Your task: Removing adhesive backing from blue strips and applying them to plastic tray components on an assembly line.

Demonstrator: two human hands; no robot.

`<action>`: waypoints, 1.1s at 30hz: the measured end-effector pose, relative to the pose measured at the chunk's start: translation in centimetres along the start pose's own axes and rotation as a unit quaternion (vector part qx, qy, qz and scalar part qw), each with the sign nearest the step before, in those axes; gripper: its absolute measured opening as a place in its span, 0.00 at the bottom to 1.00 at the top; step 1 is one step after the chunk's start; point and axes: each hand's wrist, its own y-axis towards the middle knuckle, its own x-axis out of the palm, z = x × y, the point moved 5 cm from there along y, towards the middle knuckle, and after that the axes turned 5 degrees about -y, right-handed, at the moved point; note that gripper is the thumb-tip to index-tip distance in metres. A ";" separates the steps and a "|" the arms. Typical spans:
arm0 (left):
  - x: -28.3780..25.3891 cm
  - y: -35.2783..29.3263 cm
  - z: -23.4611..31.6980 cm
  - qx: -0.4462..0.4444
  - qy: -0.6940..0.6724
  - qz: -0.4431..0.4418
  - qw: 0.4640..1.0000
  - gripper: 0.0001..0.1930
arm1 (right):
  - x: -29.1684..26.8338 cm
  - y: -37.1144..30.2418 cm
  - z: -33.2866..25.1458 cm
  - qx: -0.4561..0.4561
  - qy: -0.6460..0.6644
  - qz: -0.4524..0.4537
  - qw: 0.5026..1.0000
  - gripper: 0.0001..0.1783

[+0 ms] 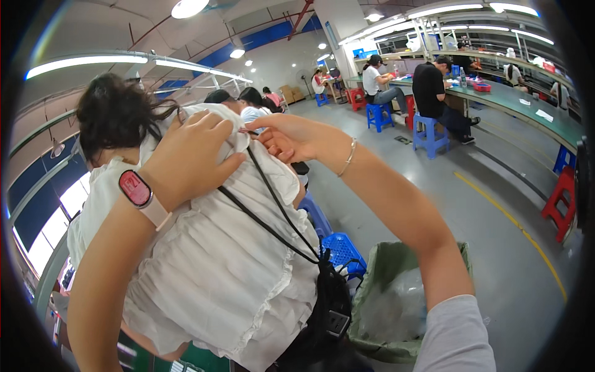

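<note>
In front of me a person in a ruffled white blouse [217, 260] has their back to me. My left hand [197, 149] lies on the upper back near the shoulder, fingers bent over the fabric, thumb apart; the fingertips are hidden. Close beside it, the thumb and forefinger of my right hand [288, 137] pinch together at the shoulder, where a black cord [263, 173] reaches them. A second black cord [254, 217] starts below my left thumb. Both run down across the blouse to a black drawstring bag [328, 297] hanging at the person's right side.
Below my right forearm stands a green-lined bin [372, 310] holding clear plastic. Beside the bag are a blue basket [344, 251] and a blue stool [316, 214]. Other people sit along a long green workbench [514, 105] at the right. A red stool [563, 201] stands near its end.
</note>
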 end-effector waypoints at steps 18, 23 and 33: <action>-1.0 1.3 -0.5 -0.032 0.047 -0.115 0.992 0.18 | -0.9 4.6 0.0 -0.060 0.022 -0.036 0.997 0.22; -0.8 1.7 -0.1 -0.038 0.058 -0.130 0.989 0.17 | -2.6 3.0 0.9 -0.055 0.041 0.021 0.997 0.21; -3.9 -2.4 3.8 -0.044 0.030 -0.115 0.992 0.27 | -6.1 -3.5 10.0 0.017 -0.065 -0.054 0.996 0.30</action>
